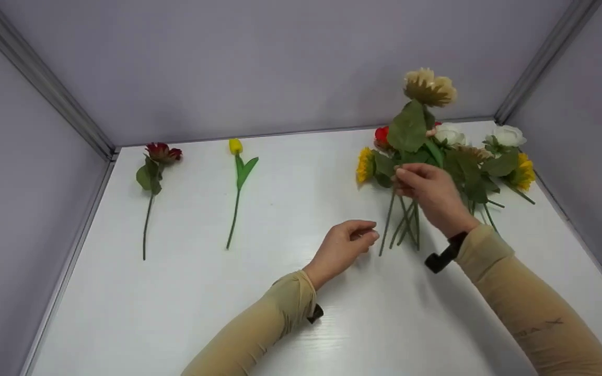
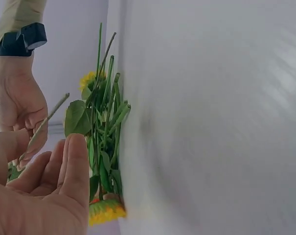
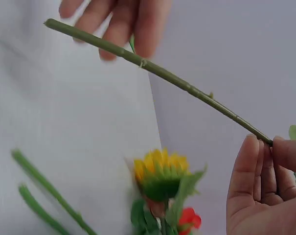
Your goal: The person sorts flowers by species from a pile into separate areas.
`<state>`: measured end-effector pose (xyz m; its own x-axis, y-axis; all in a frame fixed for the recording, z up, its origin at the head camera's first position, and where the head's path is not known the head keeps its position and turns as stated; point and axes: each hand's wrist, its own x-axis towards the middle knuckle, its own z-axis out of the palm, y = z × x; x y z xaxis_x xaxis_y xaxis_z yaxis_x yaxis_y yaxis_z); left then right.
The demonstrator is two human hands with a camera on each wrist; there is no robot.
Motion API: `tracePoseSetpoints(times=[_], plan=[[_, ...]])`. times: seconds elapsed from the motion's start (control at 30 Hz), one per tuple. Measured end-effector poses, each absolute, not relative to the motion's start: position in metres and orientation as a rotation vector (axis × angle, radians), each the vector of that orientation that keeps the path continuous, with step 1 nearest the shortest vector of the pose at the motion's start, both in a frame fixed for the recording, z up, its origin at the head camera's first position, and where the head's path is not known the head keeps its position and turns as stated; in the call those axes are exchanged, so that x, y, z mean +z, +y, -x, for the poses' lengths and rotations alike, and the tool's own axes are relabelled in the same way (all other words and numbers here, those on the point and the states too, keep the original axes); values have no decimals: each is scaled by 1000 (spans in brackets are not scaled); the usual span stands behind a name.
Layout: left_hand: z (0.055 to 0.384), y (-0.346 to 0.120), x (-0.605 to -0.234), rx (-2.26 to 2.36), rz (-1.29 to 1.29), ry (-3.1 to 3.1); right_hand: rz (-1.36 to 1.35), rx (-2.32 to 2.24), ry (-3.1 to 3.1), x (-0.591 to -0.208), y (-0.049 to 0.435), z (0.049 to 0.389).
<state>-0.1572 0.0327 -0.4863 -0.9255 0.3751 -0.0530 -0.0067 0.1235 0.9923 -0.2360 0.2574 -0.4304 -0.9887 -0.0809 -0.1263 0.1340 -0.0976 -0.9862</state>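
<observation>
The right hand pinches the stem of a cream flower, held up over a cluster of flowers at the white bench's right side. The left hand, fingers loosely bent, holds nothing near the stem's lower end. Farther left, a dark red flower and a yellow tulip lie apart.

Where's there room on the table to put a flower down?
Between the dark red flower and the yellow tulip, and between that tulip and the left hand. It's crowded by the right hand, where flowers are bunched.
</observation>
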Motion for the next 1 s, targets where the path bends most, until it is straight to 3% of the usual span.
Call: tracePoseSetpoints(times=[0.23, 1.0], plan=[[158, 16, -497, 2026, -223, 1987, 29, -2212, 1909, -447, 207, 228], [172, -32, -497, 1945, -98, 2203, 38, -2165, 1914, -466, 151, 233]])
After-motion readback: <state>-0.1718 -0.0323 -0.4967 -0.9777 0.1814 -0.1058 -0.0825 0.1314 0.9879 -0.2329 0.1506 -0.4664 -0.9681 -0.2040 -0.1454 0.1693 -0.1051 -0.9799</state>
